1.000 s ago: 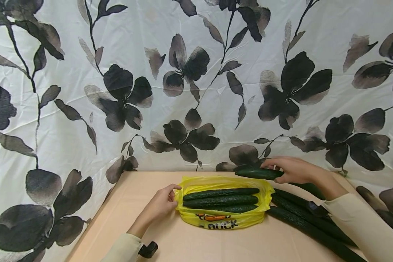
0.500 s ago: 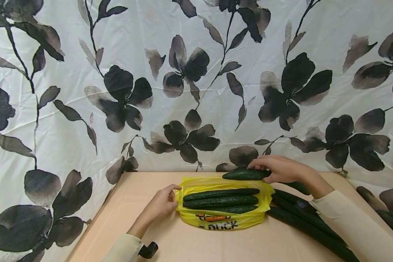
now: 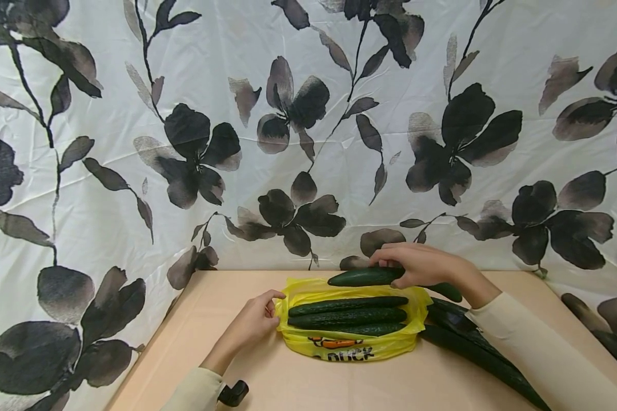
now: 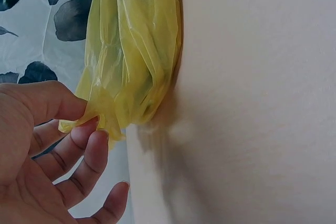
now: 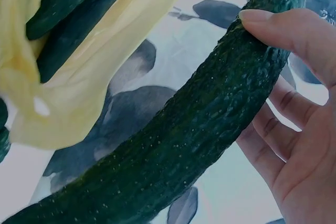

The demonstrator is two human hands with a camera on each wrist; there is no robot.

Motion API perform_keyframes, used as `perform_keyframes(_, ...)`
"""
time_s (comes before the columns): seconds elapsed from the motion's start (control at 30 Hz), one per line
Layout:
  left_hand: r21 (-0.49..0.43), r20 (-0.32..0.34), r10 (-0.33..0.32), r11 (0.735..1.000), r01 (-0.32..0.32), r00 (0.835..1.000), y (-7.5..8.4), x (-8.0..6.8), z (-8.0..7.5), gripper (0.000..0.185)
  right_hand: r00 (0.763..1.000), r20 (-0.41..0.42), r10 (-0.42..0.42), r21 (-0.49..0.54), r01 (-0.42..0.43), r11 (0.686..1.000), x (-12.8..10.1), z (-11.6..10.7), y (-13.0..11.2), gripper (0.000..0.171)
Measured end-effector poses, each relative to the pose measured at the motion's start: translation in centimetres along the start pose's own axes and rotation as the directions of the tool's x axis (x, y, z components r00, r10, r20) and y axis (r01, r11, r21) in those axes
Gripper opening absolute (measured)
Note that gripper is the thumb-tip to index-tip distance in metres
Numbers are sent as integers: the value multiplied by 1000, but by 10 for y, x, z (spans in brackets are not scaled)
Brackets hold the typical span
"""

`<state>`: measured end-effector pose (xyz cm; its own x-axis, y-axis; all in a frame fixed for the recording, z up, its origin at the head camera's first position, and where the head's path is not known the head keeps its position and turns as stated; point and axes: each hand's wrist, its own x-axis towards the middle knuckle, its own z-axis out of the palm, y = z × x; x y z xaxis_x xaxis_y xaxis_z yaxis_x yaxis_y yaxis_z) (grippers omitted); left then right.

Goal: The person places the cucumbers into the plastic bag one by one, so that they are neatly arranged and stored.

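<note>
A yellow plastic bag (image 3: 349, 345) lies on the tan table (image 3: 267, 382) with three dark green cucumbers (image 3: 347, 315) inside. My left hand (image 3: 254, 319) pinches the bag's left edge (image 4: 113, 106) between thumb and fingers. My right hand (image 3: 421, 264) grips another cucumber (image 3: 362, 277) just above the bag's far rim; in the right wrist view the cucumber (image 5: 194, 135) runs across the frame with fingers (image 5: 294, 30) wrapped around it, the bag (image 5: 79, 66) below left.
More cucumbers (image 3: 473, 354) lie on the table right of the bag, partly under my right sleeve (image 3: 540, 354). A white cloth with dark flowers (image 3: 308, 131) hangs behind and around the table. The table's left edge (image 3: 149, 342) is close to my left arm.
My right hand has carried its cucumber leftward, from beyond the bag's right end to above the bag's far rim. The left hand and bag have stayed put.
</note>
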<state>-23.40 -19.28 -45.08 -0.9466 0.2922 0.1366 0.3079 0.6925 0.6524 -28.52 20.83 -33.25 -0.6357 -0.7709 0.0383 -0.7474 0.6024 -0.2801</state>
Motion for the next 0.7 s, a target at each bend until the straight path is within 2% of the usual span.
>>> perform_keyframes(0.2, -12, 6, -11, 1000, 11, 1000, 0, 0, 1, 49, 1000, 13, -19, 27, 19, 999, 13, 0, -7, 58)
perform_keyframes(0.47, -16, 21, -26, 1000, 26, 999, 0, 1, 1, 49, 999, 15, -43, -3, 43, 999, 30, 0, -20, 55)
perform_keyframes(0.7, -13, 23, -14, 1000, 15, 1000, -1, 1, 0, 50, 998, 44, -50, -27, 51, 998, 44, 3, -30, 50)
